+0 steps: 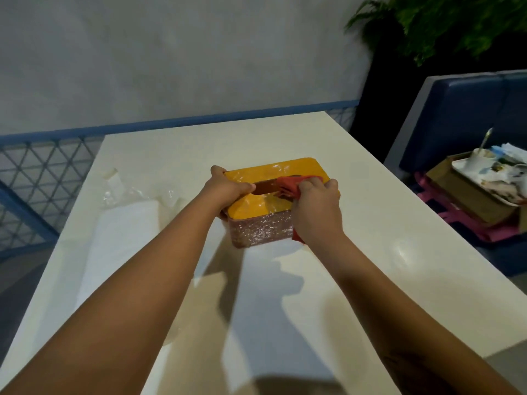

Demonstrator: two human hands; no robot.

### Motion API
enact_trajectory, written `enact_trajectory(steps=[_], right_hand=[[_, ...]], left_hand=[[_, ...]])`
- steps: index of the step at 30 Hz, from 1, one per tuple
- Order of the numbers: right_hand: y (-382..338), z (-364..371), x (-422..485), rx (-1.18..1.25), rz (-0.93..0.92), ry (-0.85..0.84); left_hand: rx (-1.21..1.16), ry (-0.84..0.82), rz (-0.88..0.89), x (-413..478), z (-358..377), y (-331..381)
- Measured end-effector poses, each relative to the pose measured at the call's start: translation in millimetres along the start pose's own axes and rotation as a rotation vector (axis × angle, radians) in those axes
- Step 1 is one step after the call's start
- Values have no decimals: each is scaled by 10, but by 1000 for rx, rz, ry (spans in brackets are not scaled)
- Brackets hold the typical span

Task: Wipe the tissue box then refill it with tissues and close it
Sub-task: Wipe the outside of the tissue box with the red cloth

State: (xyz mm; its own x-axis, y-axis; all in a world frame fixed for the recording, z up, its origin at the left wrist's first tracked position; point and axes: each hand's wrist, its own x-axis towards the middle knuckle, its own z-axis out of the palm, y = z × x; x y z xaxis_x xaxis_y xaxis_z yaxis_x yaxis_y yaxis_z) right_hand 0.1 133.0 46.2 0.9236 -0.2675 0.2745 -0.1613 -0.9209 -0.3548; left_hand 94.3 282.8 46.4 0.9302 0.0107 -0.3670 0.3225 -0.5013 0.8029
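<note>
Fingers [245,187]: left hand [228,190] grips tissue box [258,230] edge, right hand [317,207] clutches cloth [287,185] (box well inside table [365,229] edges)

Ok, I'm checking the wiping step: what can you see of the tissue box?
The tissue box stands upright on the table: rectangular, glittery pink sides, glossy yellow lid on, dark oval slot. The left hand grips its left end; the right hand presses a red cloth onto the lid by the slot.

1 tissue box [258,232], 1 red cloth [286,185], 1 left hand [228,187], 1 right hand [316,205], 1 tissue pack [119,223], 1 worktop [370,229], 1 cup [479,160], 1 spoon [486,139], 1 plant [445,24].
</note>
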Motion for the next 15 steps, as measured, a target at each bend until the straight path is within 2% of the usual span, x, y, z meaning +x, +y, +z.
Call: enact_trajectory(steps=[5, 8, 10, 13, 15], right_hand=[[-246, -36, -91, -72, -59, -32], [-263, 12, -83, 54, -55, -5], [-227, 28, -43, 251, 6, -31], [-167, -200, 19, 816, 256, -170], [-83, -383, 33, 1080, 384, -203]], left_hand=[[17, -2, 21, -6, -18, 5], [19, -1, 24, 0, -20, -9], [18, -3, 30, 5, -24, -19], [20, -3, 33, 21, -29, -35], [17, -8, 32, 30, -25, -38]])
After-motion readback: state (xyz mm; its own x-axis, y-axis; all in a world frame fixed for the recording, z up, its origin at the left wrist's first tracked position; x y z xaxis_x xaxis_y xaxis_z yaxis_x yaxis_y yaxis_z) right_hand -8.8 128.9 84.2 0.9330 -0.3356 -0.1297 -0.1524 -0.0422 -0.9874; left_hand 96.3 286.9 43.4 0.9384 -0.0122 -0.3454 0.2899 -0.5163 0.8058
